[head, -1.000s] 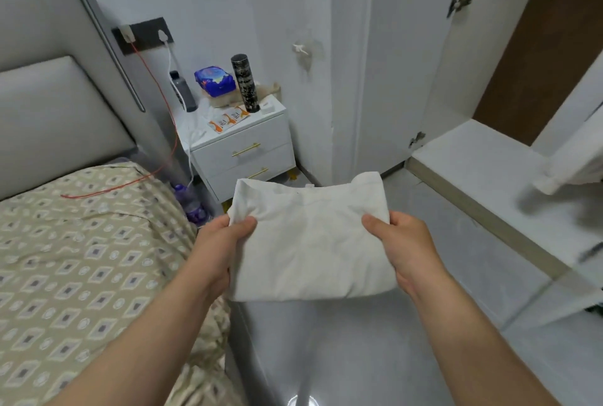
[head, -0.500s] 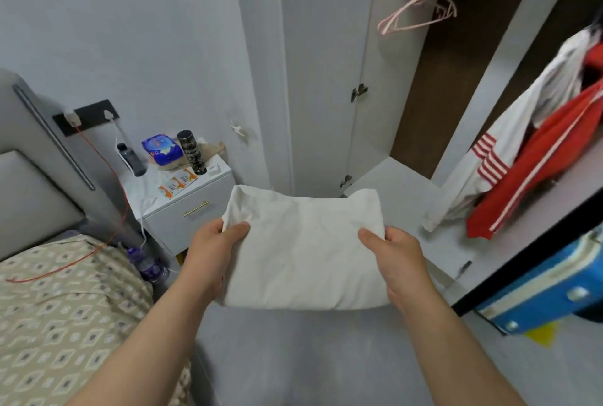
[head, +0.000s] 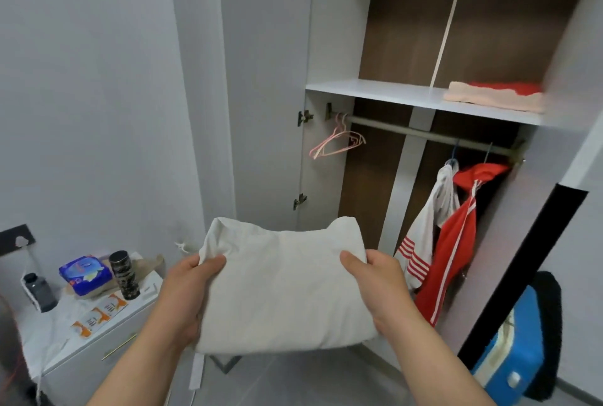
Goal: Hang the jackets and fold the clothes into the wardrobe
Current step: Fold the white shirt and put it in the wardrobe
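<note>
White folded garment [head: 284,288], level, long axis crosswise before the wardrobe [head: 408,14]

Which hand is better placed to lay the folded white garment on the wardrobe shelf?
Right, probably. Both hands grip the folded white garment, but the right hand holds the edge nearer the open wardrobe, below the white shelf; the left hand is on the nightstand side.

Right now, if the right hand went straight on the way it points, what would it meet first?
The right hand grips the cloth and points into the wardrobe; the way looks free to its back panel, left of the jackets, though depth is unclear.
</note>
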Motion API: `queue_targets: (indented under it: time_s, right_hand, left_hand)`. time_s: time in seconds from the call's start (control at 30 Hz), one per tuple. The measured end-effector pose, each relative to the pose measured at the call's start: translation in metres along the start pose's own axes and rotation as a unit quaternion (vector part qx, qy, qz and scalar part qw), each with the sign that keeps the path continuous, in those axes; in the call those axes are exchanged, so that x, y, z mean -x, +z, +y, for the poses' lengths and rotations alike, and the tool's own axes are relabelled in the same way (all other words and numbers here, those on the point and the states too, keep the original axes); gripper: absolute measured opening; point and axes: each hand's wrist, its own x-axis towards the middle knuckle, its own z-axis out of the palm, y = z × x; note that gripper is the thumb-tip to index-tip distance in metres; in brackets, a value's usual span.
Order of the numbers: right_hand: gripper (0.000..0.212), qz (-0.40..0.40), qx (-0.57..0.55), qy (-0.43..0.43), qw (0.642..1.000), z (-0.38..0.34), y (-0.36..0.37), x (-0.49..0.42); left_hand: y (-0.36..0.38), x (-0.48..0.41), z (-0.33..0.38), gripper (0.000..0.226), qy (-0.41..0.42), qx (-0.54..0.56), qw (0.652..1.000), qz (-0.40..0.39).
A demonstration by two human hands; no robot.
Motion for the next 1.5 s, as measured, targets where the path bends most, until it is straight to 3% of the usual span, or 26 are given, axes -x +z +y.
queue_targets:
  time_s: [0.17,0.57,0.87,1.13,1.5]
  right_hand:
    - [0.017,0.047,0.002,-0.006,0.999,-0.037,0.018,-0.037]
    - [0.02,0.181,0.012,-0.02,0.983,-0.095,0.047,-0.132]
    - [0.022,0.263,-0.002,-0.063,0.963,-0.13,-0.036,-0.227]
    - [0.017,0.271,-0.091,-0.094,0.954,-0.175,-0.115,-0.313]
    - [0.024,0.294,0.004,-0.147,0.944,-0.237,-0.145,-0.401]
  left_hand:
    - [0.015,-0.083,0.028,0.01,0.022,-0.003,0.998,-0.058]
    - [0.085,-0.236,0.087,0.015,0.016,0.039,0.985,-0.168]
    - [0.229,-0.294,0.133,0.013,0.047,0.054,0.967,-0.246]
    - [0.348,-0.342,0.185,0.014,0.106,0.054,0.955,-0.272]
    - [0.441,-0.43,0.259,0.013,0.115,0.037,0.94,-0.32]
